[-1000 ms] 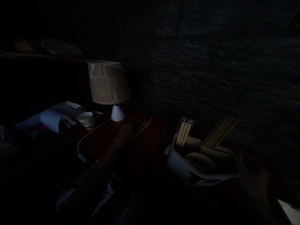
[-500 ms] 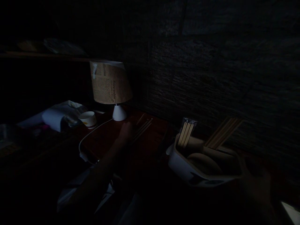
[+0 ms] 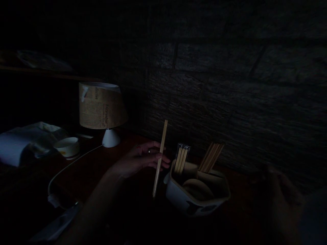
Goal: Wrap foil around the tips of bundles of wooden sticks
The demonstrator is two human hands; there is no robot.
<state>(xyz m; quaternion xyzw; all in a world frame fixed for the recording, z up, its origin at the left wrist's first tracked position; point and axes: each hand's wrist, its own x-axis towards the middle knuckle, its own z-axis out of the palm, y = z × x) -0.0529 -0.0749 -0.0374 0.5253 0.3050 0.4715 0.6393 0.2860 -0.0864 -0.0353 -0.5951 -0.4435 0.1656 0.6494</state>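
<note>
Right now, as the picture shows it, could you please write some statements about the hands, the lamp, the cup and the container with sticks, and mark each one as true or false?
1. The left hand holds at least one thin wooden stick. True.
2. The right hand grips the container. False: it is to the right of the container, apart from it.
3. The lamp stands upright, to the left of the container. True.
4. The container has no sticks in it. False: two bundles stand in it, a paler one and a browner one.
5. The cup lies on its side. False: it stands upright.
</note>
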